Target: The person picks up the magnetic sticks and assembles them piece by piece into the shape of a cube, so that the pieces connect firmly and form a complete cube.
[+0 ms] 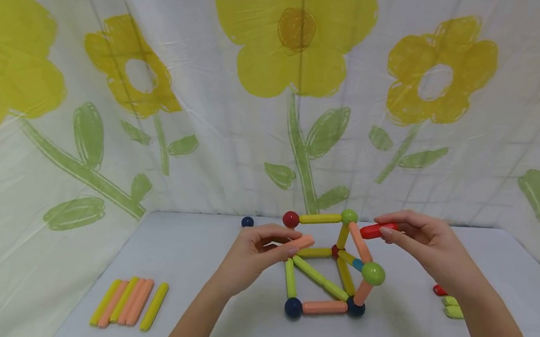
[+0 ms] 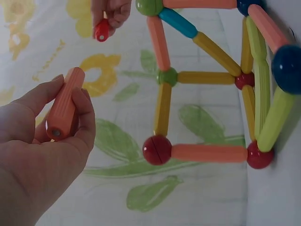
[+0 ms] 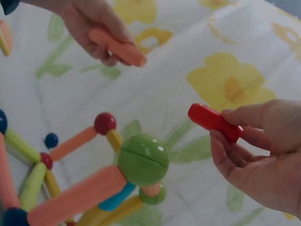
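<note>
Head view. Frame [image 1: 329, 266] of rods and balls stands on the grey table [image 1: 191, 266], taken as landmark. Left hand [image 1: 256, 254] is just left of the frame, thumb and fingertips pinching an orange rod [image 1: 304, 241] whose free end points at the frame's upper left side, probably so the rod's tip stays free. Right hand [image 1: 424, 243] is at the frame's upper right, pinching a red rod [image 1: 376, 230] with its free end close by the top green ball [image 1: 349, 216]; touching or not, cannot tell. A row of 6 spare rods [image 1: 127, 303] lies well left of the frame, a loose blue ball [image 1: 247, 222] behind it to the left, and 3 more pieces [image 1: 448, 302] to its right.

Left wrist view. Left hand [image 2: 42, 150] curls thumb and fingers round the orange rod [image 2: 65, 103], apart from the frame [image 2: 211, 84]. The red rod [image 2: 101, 30] shows above, pinched.

Right wrist view. Right hand [image 3: 263, 155] pinches the red rod [image 3: 214, 121] at its rear between thumb and fingertips, leaving most of it bare. It hangs beside a green ball [image 3: 143, 159], clearly apart. The orange rod [image 3: 117, 46] is farther off.
</note>
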